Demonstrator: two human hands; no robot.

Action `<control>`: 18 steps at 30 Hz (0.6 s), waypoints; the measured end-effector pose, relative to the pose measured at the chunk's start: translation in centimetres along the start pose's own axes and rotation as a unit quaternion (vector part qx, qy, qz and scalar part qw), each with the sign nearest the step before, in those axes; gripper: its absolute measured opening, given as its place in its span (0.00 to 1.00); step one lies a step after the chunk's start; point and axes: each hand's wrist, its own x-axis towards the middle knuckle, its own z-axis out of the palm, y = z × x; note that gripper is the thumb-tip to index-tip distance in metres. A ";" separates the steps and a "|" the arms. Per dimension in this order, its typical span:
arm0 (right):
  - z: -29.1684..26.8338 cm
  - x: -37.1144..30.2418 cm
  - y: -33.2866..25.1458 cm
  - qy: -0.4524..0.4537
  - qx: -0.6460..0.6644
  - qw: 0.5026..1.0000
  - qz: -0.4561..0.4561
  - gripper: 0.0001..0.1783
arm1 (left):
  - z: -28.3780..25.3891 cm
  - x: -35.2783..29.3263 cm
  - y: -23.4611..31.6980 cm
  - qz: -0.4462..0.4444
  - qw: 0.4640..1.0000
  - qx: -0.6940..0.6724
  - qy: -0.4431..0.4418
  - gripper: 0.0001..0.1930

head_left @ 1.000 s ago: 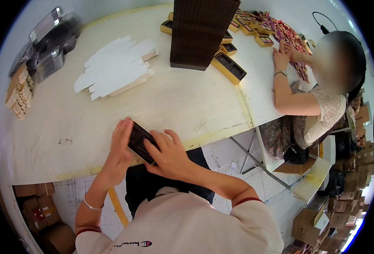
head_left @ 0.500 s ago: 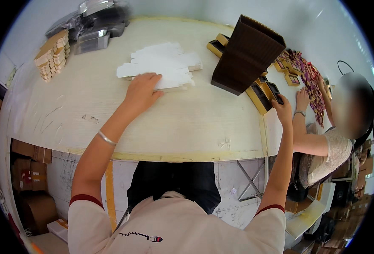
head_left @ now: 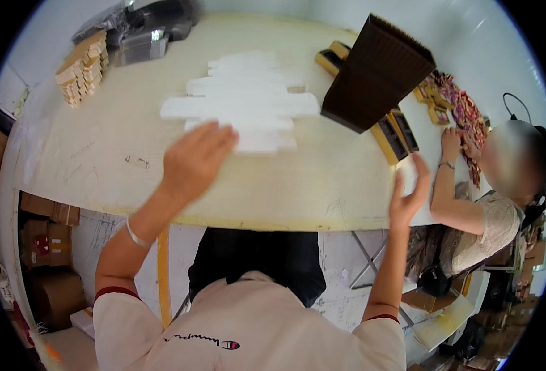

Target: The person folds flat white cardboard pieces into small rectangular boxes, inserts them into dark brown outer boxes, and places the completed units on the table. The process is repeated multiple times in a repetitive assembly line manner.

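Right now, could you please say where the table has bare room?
Bare table lies between left hand and right hand, in front of the white pile, and between that pile and the cream stack. The dark stack and gold boxes crowd the far right.

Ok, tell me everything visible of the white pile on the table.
The white pile is made of flat, card-like pieces that overlap, their ends giving it a stepped, jagged outline. It lies flat on the table, left of and apart from the tall dark brown stack. The left hand is at its near edge; blur hides whether they touch.
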 end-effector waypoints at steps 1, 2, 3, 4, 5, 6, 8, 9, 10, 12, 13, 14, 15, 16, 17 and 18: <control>0.4 -1.9 -3.1 -0.043 0.018 0.996 -0.079 0.26 | -1.2 -1.3 2.5 -0.002 1.000 -0.023 -0.004 0.12; 1.2 -3.9 -5.9 -0.121 0.073 0.982 -0.123 0.25 | -2.5 -2.6 4.7 0.000 0.997 -0.055 -0.051 0.13; 2.0 -5.3 -8.4 -0.165 0.126 0.958 -0.198 0.23 | -3.3 -3.9 6.4 -0.017 0.991 -0.106 -0.079 0.11; 2.6 -6.6 -11.1 -0.172 0.104 0.944 -0.260 0.21 | -3.8 -5.0 7.3 -0.055 0.978 -0.154 -0.126 0.10; 3.3 -6.9 -12.9 -0.169 0.119 0.942 -0.264 0.16 | -4.0 -5.9 7.9 -0.089 0.960 -0.204 -0.168 0.09; 3.9 -7.4 -13.2 -0.194 0.152 0.942 -0.228 0.14 | -4.1 -6.6 8.2 -0.121 0.939 -0.250 -0.205 0.09; 5.3 -8.8 -13.2 -0.240 0.216 0.934 -0.151 0.11 | -3.2 -7.1 7.8 -0.196 0.915 -0.280 -0.215 0.10; 6.5 -8.8 -13.4 -0.195 0.258 0.940 -0.108 0.10 | -2.6 -7.2 7.2 -0.236 0.901 -0.292 -0.217 0.11; 7.2 -8.7 -13.7 -0.211 0.259 0.942 -0.015 0.10 | -2.2 -7.1 6.9 -0.273 0.886 -0.303 -0.218 0.12; 8.3 -8.1 -13.8 -0.205 0.175 0.961 -0.068 0.11 | -1.8 -6.0 7.5 -0.271 0.907 -0.265 -0.183 0.14; 8.2 -8.0 -14.0 -0.197 0.154 0.963 -0.101 0.12 | -1.7 -5.8 7.5 -0.186 0.951 -0.190 -0.157 0.14; 7.9 -7.6 -14.1 -0.189 0.133 0.964 -0.134 0.13 | -1.7 -5.8 7.4 -0.098 0.980 -0.111 -0.129 0.14; 7.5 -7.5 -14.1 -0.181 0.110 0.963 -0.165 0.14 | -1.8 -6.0 7.5 -0.098 0.975 -0.137 -0.148 0.15; 7.2 -7.6 -14.1 -0.201 0.110 0.956 -0.181 0.15 | -2.1 -6.4 7.6 -0.098 0.968 -0.162 -0.166 0.15; 6.8 -7.8 -14.0 -0.221 0.110 0.949 -0.197 0.15 | -2.1 -6.8 7.7 -0.098 0.960 -0.188 -0.184 0.16; 6.5 -7.9 -14.0 -0.241 0.109 0.941 -0.212 0.16 | -1.9 -7.2 7.6 -0.089 0.963 -0.187 -0.172 0.16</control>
